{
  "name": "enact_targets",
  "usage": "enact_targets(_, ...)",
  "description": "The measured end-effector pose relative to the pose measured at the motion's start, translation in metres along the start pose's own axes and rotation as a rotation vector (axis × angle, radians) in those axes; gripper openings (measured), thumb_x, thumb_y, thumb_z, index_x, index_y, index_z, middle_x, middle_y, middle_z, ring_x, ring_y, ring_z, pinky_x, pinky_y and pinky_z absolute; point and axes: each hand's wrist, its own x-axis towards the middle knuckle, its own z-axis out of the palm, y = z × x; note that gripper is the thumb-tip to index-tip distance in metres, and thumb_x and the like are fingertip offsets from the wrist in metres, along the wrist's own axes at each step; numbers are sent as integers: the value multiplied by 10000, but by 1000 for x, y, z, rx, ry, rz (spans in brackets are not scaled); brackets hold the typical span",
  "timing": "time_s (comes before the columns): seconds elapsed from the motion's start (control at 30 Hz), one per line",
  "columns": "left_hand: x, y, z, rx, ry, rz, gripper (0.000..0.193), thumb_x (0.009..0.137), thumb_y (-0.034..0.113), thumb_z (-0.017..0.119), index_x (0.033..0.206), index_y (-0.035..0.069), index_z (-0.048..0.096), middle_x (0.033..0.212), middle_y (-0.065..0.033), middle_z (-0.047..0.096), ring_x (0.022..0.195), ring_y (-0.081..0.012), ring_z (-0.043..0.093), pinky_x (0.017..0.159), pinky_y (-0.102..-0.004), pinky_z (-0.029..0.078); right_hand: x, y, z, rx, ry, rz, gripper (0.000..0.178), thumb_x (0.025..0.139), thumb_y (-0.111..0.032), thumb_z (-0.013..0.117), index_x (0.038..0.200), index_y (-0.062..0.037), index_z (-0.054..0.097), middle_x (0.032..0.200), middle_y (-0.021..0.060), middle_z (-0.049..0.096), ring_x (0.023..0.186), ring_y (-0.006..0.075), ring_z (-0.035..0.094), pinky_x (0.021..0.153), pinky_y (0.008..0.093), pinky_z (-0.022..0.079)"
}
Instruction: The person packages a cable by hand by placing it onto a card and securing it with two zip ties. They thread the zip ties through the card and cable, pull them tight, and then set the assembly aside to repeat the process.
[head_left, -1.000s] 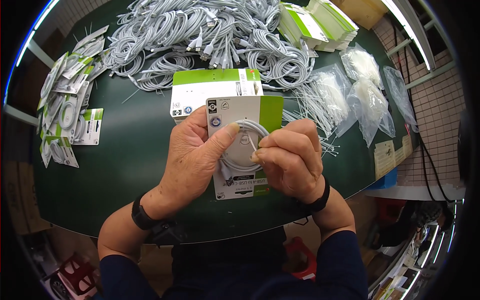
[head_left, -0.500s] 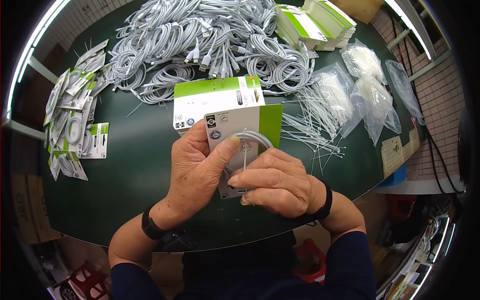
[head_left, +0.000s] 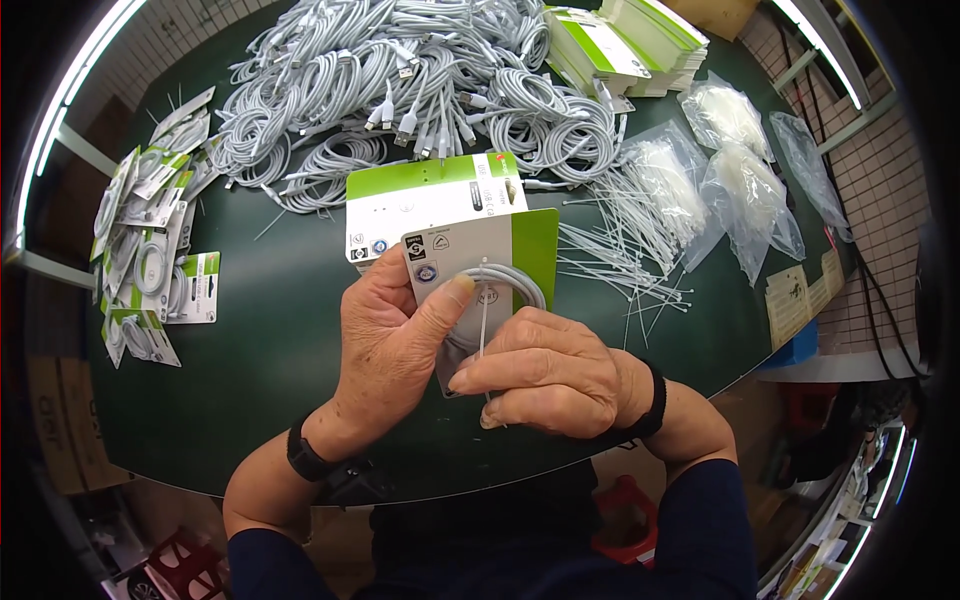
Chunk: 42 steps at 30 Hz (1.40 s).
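My left hand (head_left: 385, 330) pinches a white and green packaging card (head_left: 538, 243) at its left edge. Its thumb presses a coiled grey USB cable (head_left: 528, 284) flat against the card's face. A thin white cable tie (head_left: 484, 318) runs down across the coil, its small head at the top. My right hand (head_left: 555, 375) is closed, thumb and forefinger on the lower part of the tie. Its fingers hide the coil's lower right. Behind the held card lies a stack of similar cards (head_left: 372, 208) on the dark green table (head_left: 270, 370).
A large heap of coiled grey cables (head_left: 410, 60) fills the far side. Carded cables (head_left: 152, 265) pile up at the left. On the right, loose cable ties (head_left: 625, 255) lie beside plastic bags of ties (head_left: 748, 190). More stacked cards (head_left: 655, 45) stand at the far right.
My right hand has shifted slightly left and down along the cable tie. The card has moved a little left with my left hand's grip unchanged.
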Motion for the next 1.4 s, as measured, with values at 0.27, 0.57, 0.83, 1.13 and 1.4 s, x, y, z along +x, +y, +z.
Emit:
enact_targets(0.27,0,-5,1,-23,-17,-16,313,1065,59,633,1366,-23,610,1223,-114,746,1069,-129,710,949,-297,579,-3,2,-1,-202,20,32,266,846,-11,784,1094,26,696,1153,203,734,862,283,731,688,365,602)
enact_targets(0.57,-1,-9,1,-24,-34,-5,342,1065,51,624,1396,-23,577,1243,-107,737,1085,-125,700,956,-295,573,-2,4,-5,-285,16,45,367,787,72,817,1135,36,707,1135,174,722,838,262,719,684,344,600)
enact_targets(0.83,-5,-12,9,-8,-50,2,353,1063,35,608,1408,-20,566,1266,-108,724,1109,-132,690,976,-304,567,-5,2,1,-3,462,380,323,841,78,817,1131,-1,697,1042,148,736,817,240,702,718,316,559)
enact_targets(1.13,-5,-15,12,7,-45,-4,342,1055,30,607,1393,-17,580,1272,-109,719,1116,-132,685,973,-308,571,5,14,-23,-455,181,241,292,846,71,820,1107,-12,720,951,119,729,818,234,687,702,327,535)
enact_targets(1.4,-5,-13,11,9,-59,-12,337,1058,42,614,1388,-19,583,1262,-107,724,1108,-133,687,971,-308,572,3,-1,-32,-540,28,204,421,773,48,858,1162,-89,770,1076,78,703,906,238,696,742,339,580)
